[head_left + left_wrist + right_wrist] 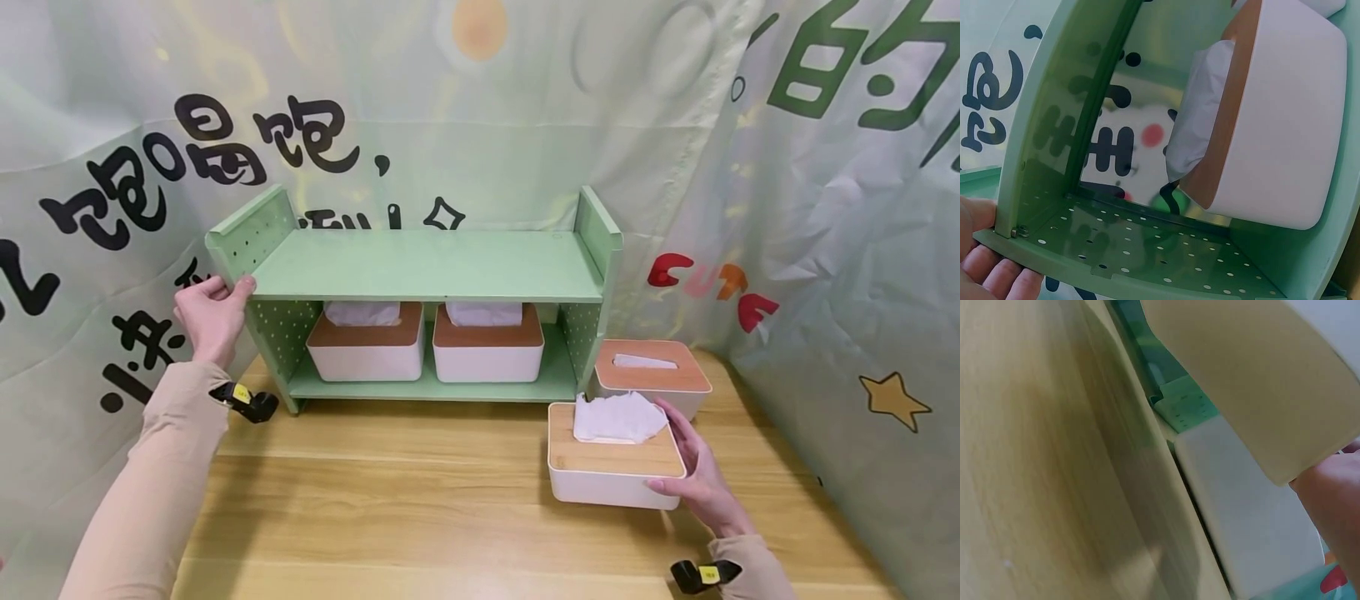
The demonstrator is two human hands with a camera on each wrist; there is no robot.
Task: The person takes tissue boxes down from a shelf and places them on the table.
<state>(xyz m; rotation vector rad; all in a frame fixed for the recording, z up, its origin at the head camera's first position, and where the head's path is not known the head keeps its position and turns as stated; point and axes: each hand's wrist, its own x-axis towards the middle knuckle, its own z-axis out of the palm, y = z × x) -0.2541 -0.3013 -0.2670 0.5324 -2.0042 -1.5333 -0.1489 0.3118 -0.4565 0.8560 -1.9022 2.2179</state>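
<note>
My left hand (pixel 213 319) grips the left side of a green two-tier metal shelf (pixel 427 271), its thumb near the upper board's edge. In the left wrist view, the fingers (pixel 1004 278) curl under the perforated side panel. With my right hand (pixel 701 475) I hold a white tissue box (pixel 611 487) with a wooden lid by its right side; a tissue sticks out of the top. That box is above the table, in front of the shelf's right end. Two similar tissue boxes, a left one (pixel 366 362) and a right one (pixel 487 364), stand on the lower board.
Another tissue box (pixel 652 375) stands on the wooden table (pixel 420 500), right of the shelf and behind the held box. A printed curtain (pixel 465 150) hangs behind the shelf and along both sides. Nothing stands on the shelf's upper board (pixel 427 262).
</note>
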